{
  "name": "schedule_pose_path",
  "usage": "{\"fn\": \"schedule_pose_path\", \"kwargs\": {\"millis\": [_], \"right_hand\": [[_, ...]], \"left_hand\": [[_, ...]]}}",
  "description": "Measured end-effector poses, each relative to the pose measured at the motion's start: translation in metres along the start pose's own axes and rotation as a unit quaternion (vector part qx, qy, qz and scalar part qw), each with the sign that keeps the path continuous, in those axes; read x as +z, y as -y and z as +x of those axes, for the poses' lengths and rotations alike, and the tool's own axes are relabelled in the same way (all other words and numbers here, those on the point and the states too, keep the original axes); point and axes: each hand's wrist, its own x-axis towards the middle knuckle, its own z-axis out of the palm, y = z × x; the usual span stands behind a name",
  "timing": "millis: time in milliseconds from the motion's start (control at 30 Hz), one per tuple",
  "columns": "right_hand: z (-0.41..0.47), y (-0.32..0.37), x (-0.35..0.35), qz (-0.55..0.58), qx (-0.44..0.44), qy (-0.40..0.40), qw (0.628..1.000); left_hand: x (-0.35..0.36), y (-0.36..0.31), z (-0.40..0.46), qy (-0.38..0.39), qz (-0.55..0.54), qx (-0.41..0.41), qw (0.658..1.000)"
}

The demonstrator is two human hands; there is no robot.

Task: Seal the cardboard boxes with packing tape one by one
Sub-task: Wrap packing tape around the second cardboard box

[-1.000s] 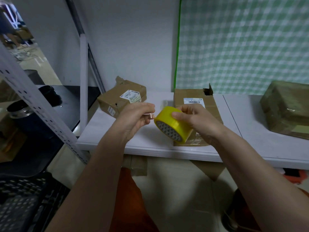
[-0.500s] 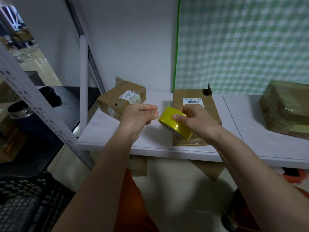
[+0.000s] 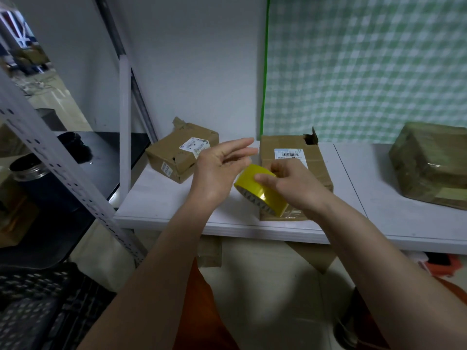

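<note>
Dim, even indoor light. Left hand fingers motion-blurred beside the gripped tape roll, which shows glare. Wide-angle bending at edges.

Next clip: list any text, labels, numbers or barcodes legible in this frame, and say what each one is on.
No text can be read as words or digits.
Middle cardboard box: white shipping label with a barcode and a line of print above it, too blurred to read.
Left cardboard box: white label on top, print too small to read.
Same box, front side: small white sticker, illegible.
Yellow tape roll: patterned core, no lettering visible.
</note>
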Motion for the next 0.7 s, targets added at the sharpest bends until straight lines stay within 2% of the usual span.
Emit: {"fn": "schedule_pose_path", "kwargs": {"millis": [67, 167, 233, 300, 400, 467, 500, 567, 600, 700], "right_hand": [[-0.002, 0.001, 0.001, 0.000, -0.010, 0.004, 1.000], [-0.003, 0.001, -0.002, -0.009, -0.017, 0.003, 1.000], [-0.002, 0.000, -0.003, -0.014, -0.021, 0.007, 1.000], [-0.002, 0.000, -0.002, -0.015, -0.025, 0.014, 0.999], [-0.002, 0.002, 0.000, -0.017, -0.023, 0.022, 0.999], [-0.001, 0.001, 0.000, -0.008, -0.020, 0.020, 1.000], [-0.001, 0.001, -0.001, -0.002, -0.020, 0.018, 1.000], [-0.001, 0.001, -0.002, 0.004, -0.021, 0.012, 1.000], [0.000, 0.001, -0.003, 0.010, -0.022, 0.010, 1.000], [0.001, 0.001, -0.003, 0.024, -0.032, 0.017, 0.999]], "left_hand": [[0.002, 0.002, 0.001, -0.017, -0.007, 0.008, 1.000], [0.002, 0.010, 0.004, -0.066, 0.105, 0.015, 0.992], [-0.001, 0.015, 0.007, -0.050, 0.136, -0.045, 0.988], [-0.002, 0.020, 0.008, -0.004, 0.106, -0.088, 0.990], [0.000, 0.025, 0.006, -0.007, 0.116, -0.077, 0.990], [-0.002, 0.030, 0.006, -0.042, 0.068, -0.104, 0.991], [-0.005, 0.031, 0.006, -0.056, 0.008, -0.137, 0.989], [-0.009, 0.030, 0.007, -0.068, -0.140, -0.206, 0.966], [-0.011, 0.031, 0.007, -0.068, -0.166, -0.223, 0.958], [-0.014, 0.038, 0.010, -0.046, -0.098, -0.262, 0.959]]}}
